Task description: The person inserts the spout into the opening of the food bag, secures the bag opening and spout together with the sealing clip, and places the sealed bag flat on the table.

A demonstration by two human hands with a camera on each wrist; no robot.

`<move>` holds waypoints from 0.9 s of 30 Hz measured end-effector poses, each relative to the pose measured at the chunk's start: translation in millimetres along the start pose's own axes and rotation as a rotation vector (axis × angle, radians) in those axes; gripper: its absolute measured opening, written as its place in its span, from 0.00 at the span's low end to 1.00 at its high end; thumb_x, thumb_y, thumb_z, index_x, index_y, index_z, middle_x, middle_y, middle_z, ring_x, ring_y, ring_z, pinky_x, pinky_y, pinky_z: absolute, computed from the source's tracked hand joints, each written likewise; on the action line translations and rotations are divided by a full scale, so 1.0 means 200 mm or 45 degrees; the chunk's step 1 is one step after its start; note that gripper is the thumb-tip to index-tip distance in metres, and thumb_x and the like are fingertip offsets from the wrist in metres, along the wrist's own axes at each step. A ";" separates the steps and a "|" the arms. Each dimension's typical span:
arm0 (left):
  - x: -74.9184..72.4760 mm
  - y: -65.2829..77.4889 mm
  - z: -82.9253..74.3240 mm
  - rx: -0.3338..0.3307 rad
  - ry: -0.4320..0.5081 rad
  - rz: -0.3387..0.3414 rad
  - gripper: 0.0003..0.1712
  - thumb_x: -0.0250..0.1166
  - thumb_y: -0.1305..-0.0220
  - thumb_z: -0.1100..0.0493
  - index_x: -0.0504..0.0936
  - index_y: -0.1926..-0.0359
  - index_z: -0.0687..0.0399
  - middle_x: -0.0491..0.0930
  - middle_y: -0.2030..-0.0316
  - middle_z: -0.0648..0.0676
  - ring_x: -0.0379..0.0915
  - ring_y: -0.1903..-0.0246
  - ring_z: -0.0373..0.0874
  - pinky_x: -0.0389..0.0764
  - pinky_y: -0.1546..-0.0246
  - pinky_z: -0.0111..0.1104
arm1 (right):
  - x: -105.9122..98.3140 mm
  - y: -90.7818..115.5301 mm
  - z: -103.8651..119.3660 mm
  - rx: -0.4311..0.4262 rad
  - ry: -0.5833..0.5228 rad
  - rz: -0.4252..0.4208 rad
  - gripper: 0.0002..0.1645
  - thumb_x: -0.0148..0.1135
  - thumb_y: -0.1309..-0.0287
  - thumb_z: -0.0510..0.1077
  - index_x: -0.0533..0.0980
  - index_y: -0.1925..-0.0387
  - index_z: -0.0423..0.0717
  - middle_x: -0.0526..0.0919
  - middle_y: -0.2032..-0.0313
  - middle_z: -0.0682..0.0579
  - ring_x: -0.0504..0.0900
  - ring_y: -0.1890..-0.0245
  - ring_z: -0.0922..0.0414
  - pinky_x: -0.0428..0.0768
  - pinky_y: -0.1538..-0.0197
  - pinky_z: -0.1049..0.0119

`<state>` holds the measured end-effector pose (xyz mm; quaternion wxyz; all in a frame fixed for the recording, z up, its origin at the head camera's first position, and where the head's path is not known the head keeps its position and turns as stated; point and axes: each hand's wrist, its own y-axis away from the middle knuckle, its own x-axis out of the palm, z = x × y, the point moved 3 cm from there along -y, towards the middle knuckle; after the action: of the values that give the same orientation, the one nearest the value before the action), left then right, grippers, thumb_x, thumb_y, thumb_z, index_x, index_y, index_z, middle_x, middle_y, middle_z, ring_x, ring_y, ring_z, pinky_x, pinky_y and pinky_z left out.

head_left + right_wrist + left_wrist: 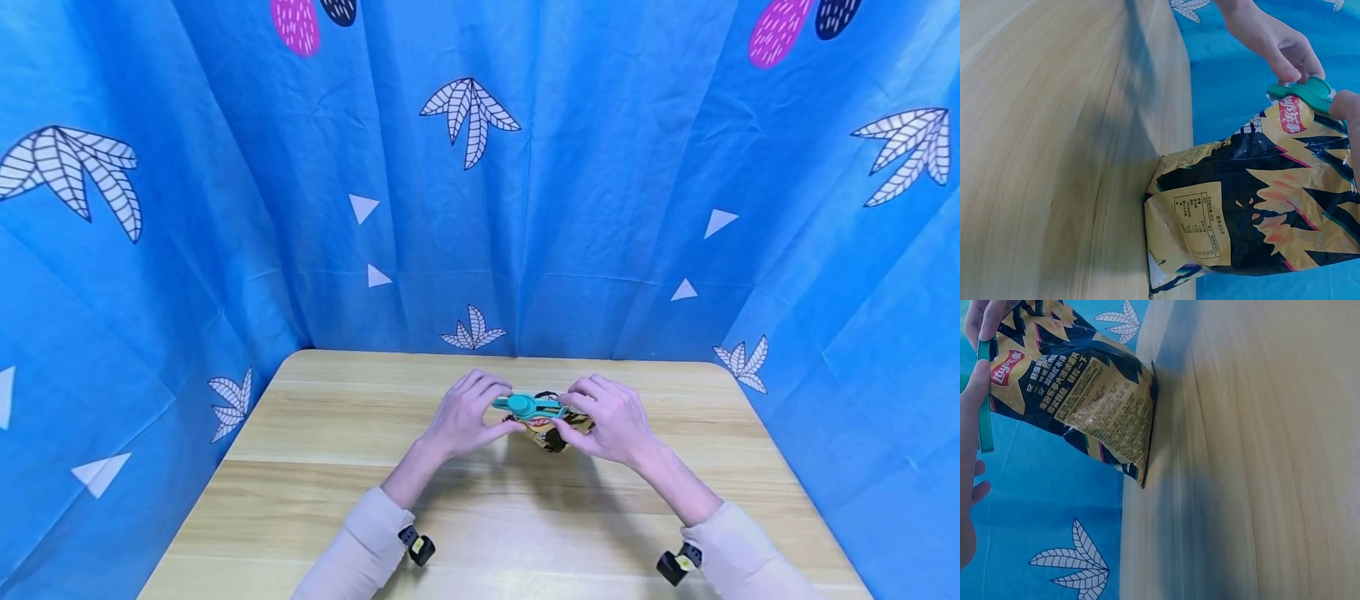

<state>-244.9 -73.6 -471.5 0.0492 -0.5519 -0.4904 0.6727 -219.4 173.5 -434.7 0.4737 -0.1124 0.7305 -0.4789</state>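
A black-and-gold chip bag [1088, 387] stands upright on the wooden table, its lower edge on the tabletop in both wrist views. Across its top lies a teal bag clip [522, 406] with a round knob-like part. The left hand [467, 414] pinches the clip's left end between thumb and fingers. At the clip's other end, the right hand [611, 419] grips it together with the bag's top corner, its thumb [1346, 105] on the near side. Printed panels show on the bag's side in the right wrist view; the hands partly cover its top.
The light wooden table [315, 467] has rounded back corners. A blue curtain [600, 167] with leaf and triangle prints surrounds it at the back and both sides. Each sleeved wrist wears a small black camera [422, 550].
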 end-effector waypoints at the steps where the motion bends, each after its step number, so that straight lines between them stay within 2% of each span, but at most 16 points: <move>1: 0.00 0.00 0.00 0.002 -0.001 0.001 0.36 0.84 0.56 0.36 0.86 0.51 0.51 0.88 0.52 0.48 0.80 0.49 0.43 0.85 0.47 0.35 | 0.00 0.00 0.00 0.000 0.000 -0.002 0.18 0.64 0.37 0.60 0.86 0.68 0.51 0.85 0.70 0.55 0.81 0.73 0.58 0.78 0.76 0.66; 12: 0.02 -0.03 0.00 -0.008 -0.018 0.055 0.36 0.79 0.50 0.32 0.86 0.49 0.49 0.87 0.50 0.48 0.79 0.48 0.43 0.84 0.45 0.35 | 0.00 0.00 0.00 -0.014 -0.003 -0.021 0.19 0.63 0.35 0.61 0.86 0.68 0.51 0.85 0.70 0.56 0.80 0.74 0.59 0.77 0.76 0.66; 19: 0.01 -0.04 -0.02 -0.006 -0.017 0.060 0.35 0.80 0.50 0.32 0.86 0.50 0.49 0.87 0.51 0.49 0.79 0.49 0.44 0.84 0.46 0.36 | 0.00 0.00 0.00 -0.006 -0.002 -0.013 0.18 0.65 0.37 0.60 0.86 0.68 0.51 0.86 0.70 0.55 0.81 0.73 0.58 0.78 0.76 0.66; 27: 0.03 -0.05 -0.02 -0.006 -0.017 0.064 0.34 0.80 0.50 0.32 0.87 0.52 0.51 0.87 0.52 0.49 0.79 0.49 0.44 0.84 0.46 0.36 | -0.01 0.00 0.00 -0.012 0.005 -0.013 0.22 0.61 0.33 0.62 0.86 0.68 0.51 0.85 0.70 0.55 0.81 0.73 0.58 0.78 0.76 0.66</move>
<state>-248.0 -62.9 -467.9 0.0277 -0.5598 -0.4782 0.6761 -218.4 173.9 -433.6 0.4693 -0.1173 0.7331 -0.4781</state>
